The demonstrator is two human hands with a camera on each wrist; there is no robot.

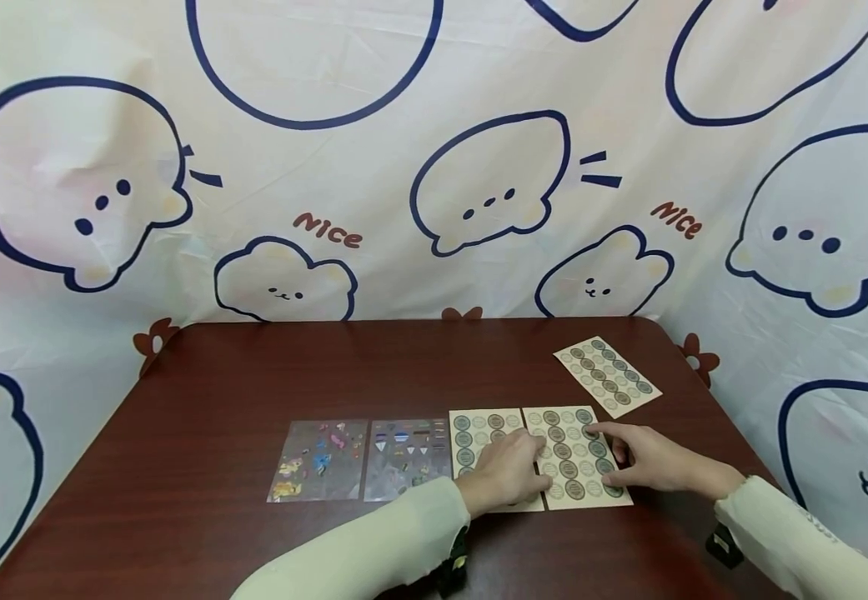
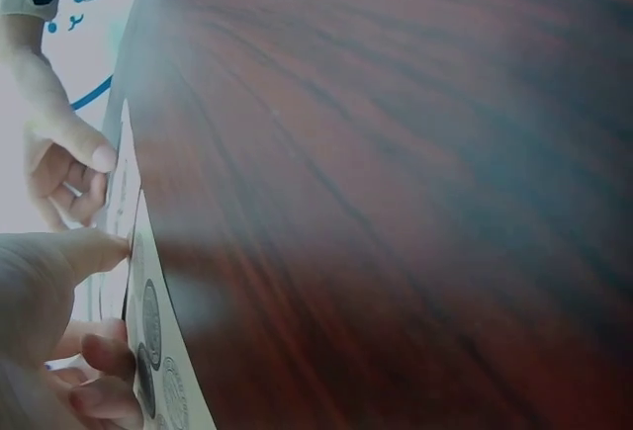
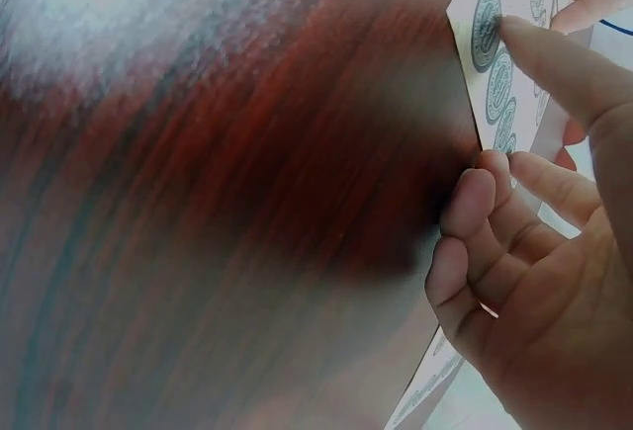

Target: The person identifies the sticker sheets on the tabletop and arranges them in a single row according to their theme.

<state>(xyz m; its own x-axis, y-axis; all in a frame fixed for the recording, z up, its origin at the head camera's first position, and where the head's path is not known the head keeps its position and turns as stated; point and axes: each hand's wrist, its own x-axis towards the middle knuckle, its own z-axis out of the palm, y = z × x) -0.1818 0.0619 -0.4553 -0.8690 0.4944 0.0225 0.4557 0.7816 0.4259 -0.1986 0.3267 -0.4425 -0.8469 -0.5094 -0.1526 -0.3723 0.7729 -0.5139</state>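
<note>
- Apparently thin and light, the right-hand paper sheet (image 1: 572, 467) lies flat at the lower right of the frame, covered in round prints.
- It looks bendy but stiff enough to slide flat; a careless pinch would probably crease a corner, so its straight outer edges seem the best place to take hold.
- The left hand (image 1: 509, 471), right of lower centre, lies across the left-hand paper sheet (image 1: 482, 423), thumb and forefinger apart and reaching the neighbouring sheet's left edge; it grips nothing that I can make out.
- The right hand (image 1: 654, 458), at the lower right, rests its parted thumb and forefinger on the right-hand sheet near the right edge, the other fingers loosely curled, with nothing lifted.
- Paper sheets: three, counting the tilted paper sheet (image 1: 606, 377) higher up at the right.
- Clear sheets: two, the outer clear sheet (image 1: 328, 483) and the inner clear sheet (image 1: 403, 475), left of lower centre; probably slicker and floppier, so better lifted by a corner.
- Hands: two; desk (image 1: 201, 467): one.
- Round prints: partly covered by fingers, so no sure total.
</note>
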